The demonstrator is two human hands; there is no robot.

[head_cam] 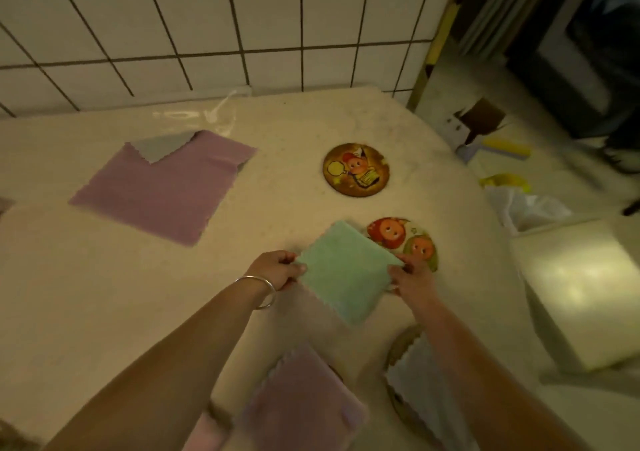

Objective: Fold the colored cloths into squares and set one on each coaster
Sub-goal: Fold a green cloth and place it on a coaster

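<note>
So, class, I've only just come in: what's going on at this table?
A person holds a folded green cloth by its sides, left hand and right hand, beside a cartoon coaster that it partly covers. A second coaster farther back is bare. An unfolded purple cloth lies flat on the left with a grey one under it. Nearer, a folded pink cloth and a pale folded cloth, the latter on a coaster, are already set down.

Both hands pinch a folded green cloth (348, 270): left hand (277, 269) at its 9 o'clock corner, right hand (412, 277) at its 3 o'clock corner. The cloth overlaps a cartoon coaster (412, 241) at its 2 o'clock. A bare coaster (356, 168) lies at 12. A flat purple cloth (162, 187) lies at 10 o'clock.
</note>
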